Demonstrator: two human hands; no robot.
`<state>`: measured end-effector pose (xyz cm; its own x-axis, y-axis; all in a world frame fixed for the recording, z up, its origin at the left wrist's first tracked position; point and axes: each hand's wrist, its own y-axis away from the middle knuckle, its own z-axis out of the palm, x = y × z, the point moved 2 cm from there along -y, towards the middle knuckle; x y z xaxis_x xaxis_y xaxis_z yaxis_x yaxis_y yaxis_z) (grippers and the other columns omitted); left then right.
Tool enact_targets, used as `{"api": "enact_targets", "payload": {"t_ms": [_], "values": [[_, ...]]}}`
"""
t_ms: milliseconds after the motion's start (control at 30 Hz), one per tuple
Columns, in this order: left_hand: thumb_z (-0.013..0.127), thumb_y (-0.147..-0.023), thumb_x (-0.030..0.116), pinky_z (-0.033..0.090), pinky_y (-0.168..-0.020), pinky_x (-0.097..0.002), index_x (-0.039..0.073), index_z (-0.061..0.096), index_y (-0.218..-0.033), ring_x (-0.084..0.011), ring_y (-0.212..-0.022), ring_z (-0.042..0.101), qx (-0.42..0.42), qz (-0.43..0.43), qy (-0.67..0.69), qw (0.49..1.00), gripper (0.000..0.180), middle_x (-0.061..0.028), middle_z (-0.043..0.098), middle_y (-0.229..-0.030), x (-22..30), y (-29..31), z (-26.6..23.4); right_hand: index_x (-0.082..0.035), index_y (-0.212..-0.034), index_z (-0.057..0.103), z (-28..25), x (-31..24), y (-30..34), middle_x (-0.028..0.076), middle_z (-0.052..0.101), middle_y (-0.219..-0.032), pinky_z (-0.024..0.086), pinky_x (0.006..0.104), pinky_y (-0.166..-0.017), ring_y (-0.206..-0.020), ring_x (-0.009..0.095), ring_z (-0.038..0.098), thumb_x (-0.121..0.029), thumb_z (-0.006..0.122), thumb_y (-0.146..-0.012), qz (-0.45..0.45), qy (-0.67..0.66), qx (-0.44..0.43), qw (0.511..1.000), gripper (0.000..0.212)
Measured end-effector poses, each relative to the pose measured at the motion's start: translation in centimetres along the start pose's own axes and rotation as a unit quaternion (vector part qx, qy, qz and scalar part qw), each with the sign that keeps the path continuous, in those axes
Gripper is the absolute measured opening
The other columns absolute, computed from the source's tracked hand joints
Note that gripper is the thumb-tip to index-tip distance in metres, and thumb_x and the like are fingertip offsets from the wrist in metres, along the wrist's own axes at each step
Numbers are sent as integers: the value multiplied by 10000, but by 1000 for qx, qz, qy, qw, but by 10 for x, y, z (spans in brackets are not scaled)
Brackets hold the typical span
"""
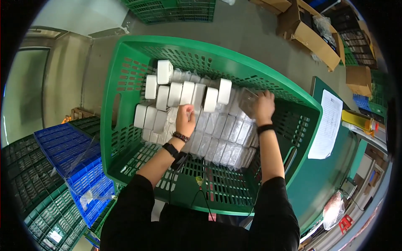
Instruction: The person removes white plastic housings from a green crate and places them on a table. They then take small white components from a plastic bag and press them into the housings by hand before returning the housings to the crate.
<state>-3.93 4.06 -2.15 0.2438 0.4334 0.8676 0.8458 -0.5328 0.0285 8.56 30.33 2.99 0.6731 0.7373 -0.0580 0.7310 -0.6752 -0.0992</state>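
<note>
A big green plastic crate (209, 47) is in front of me, with rows of small boxes in clear wrap (222, 134) in it. Several white boxes (175, 94) lie on top of these rows, toward the left and middle. My left hand (185, 121) is over the white boxes with its fingers curled together; whatever they pinch is hidden. Near the crate's far right side, my right hand (264, 108) grips the edge of a clear plastic-looking piece (248, 103), see-through and boxy. Its exact kind cannot be made out.
Blue crates (69, 144) and dark green crates (50, 217) are stacked at the left. A green table (331, 178) at the right carries a printed sheet (326, 125). Open cardboard boxes (312, 39) stand at the far right, and another green crate (171, 10) is beyond mine.
</note>
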Motion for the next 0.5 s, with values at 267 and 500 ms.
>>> {"api": "enact_targets", "payload": {"t_ms": [267,500], "values": [[573,-761,283,303,-897,-410,23,424,-1118,-322,-1043,398,126,94,-179,971,467,-162,441,-1130,23,-50,43,-25,-906,588,67,-63,8,156,483,-959,419,372,-759,-907,314,482,-274,665,-688,279,-527,40,802,340],[575,-752,360,336,-880,-422,62,409,-1173,-323,-1042,418,-24,225,-225,948,542,-130,429,-1176,41,-83,67,-32,-981,585,96,-64,-4,185,478,-1010,430,318,-754,-871,282,515,-251,658,-702,176,-541,-69,820,362]]}}
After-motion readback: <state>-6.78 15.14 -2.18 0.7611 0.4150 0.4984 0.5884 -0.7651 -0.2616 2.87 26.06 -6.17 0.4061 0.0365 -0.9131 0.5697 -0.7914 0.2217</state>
